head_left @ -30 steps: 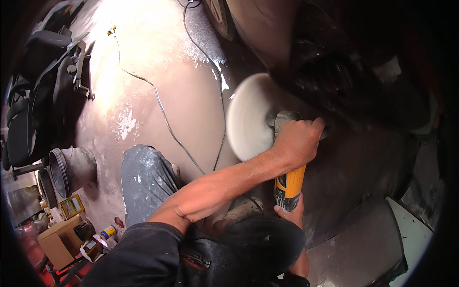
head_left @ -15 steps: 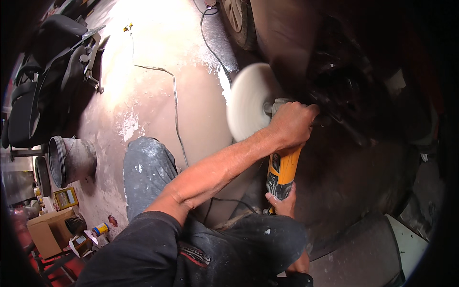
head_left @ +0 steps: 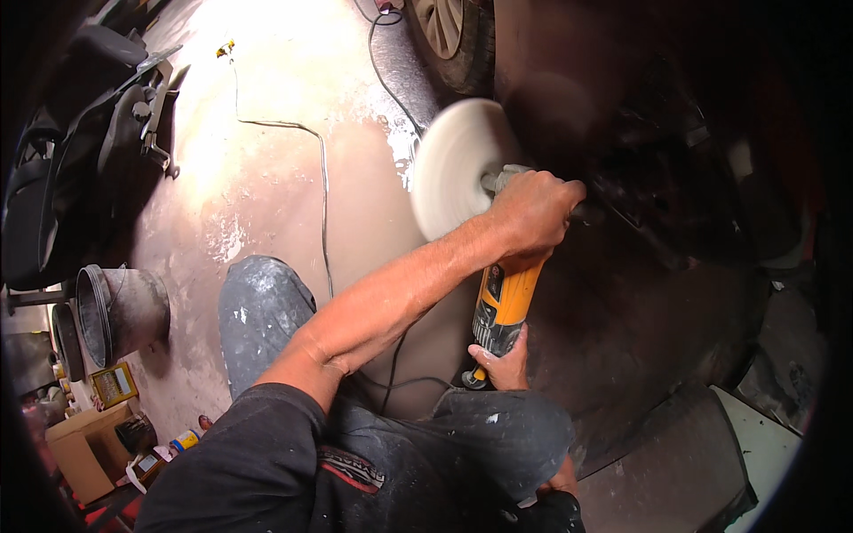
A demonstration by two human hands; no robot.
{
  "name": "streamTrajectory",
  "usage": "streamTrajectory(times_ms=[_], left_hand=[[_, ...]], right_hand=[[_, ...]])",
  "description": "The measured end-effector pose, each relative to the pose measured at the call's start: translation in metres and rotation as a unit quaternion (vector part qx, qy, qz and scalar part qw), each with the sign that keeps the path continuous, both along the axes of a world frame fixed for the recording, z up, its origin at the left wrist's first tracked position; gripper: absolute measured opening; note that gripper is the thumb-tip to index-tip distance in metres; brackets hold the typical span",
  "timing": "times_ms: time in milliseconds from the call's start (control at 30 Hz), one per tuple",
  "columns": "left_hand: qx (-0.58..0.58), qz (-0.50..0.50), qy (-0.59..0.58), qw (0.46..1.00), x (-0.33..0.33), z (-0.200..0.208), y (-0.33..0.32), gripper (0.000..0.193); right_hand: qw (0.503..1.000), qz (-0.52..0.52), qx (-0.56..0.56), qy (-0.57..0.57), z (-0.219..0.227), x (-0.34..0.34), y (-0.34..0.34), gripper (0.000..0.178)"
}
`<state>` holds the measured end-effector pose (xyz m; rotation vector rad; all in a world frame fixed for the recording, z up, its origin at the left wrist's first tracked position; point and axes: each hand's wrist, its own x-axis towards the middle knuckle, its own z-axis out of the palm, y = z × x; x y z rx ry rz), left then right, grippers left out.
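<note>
A yellow and black power polisher (head_left: 514, 298) is held between my two hands, in front of a dark, glossy car panel (head_left: 613, 329). My left hand (head_left: 538, 211) is closed over its front end, beside the grey head. My right hand (head_left: 506, 364) wraps round the black rear end, close to my knee. The round white buffing pad (head_left: 455, 173) on the head is smeared by motion, its face turned to the left. Whether the pad's edge touches the car panel cannot be made out in the dark.
A car wheel (head_left: 440, 27) stands at the top. A cable (head_left: 326, 195) crosses the floor, and another (head_left: 418, 381) runs to the polisher. On the left are a black car seat (head_left: 67, 169), a dirty bucket (head_left: 133, 311) and a cardboard box (head_left: 84, 449). A pale panel (head_left: 755, 453) lies lower right.
The polisher and both hands have shifted a little up and to the left in the picture. The view has moved slightly too, showing more of the wheel. Both hands keep their hold.
</note>
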<state>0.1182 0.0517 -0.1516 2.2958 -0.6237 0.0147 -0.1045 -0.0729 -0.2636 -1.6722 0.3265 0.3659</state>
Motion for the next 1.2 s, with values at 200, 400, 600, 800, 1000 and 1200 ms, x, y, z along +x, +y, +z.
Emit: streamTrajectory(times_ms=[200, 400, 600, 800, 1000, 1200], left_hand=[[0.001, -0.044, -0.004, 0.999, 0.002, 0.001, -0.002, 0.019], [0.011, -0.042, -0.007, 0.999, 0.01, -0.009, -0.002, 0.014], [-0.014, -0.026, 0.016, 0.999, 0.001, -0.011, -0.005, 0.014], [-0.059, -0.02, 0.008, 0.998, -0.01, -0.034, -0.013, 0.014], [-0.077, -0.021, 0.0, 0.997, -0.038, -0.032, -0.041, 0.018], [-0.061, -0.047, 0.01, 0.997, -0.062, -0.002, -0.061, 0.02]], right_hand=[[1.0, -0.007, -0.015, -0.013, -0.012, -0.004, 0.005, 0.078], [1.0, 0.004, -0.029, -0.007, -0.014, -0.001, 0.013, 0.077], [0.999, -0.032, -0.028, -0.007, -0.016, -0.011, 0.009, 0.078], [0.997, -0.048, -0.056, -0.012, -0.029, -0.027, -0.003, 0.083], [0.991, -0.083, -0.087, 0.054, -0.018, -0.057, -0.022, 0.088], [0.993, -0.085, -0.053, 0.063, 0.001, -0.086, -0.04, 0.1]])
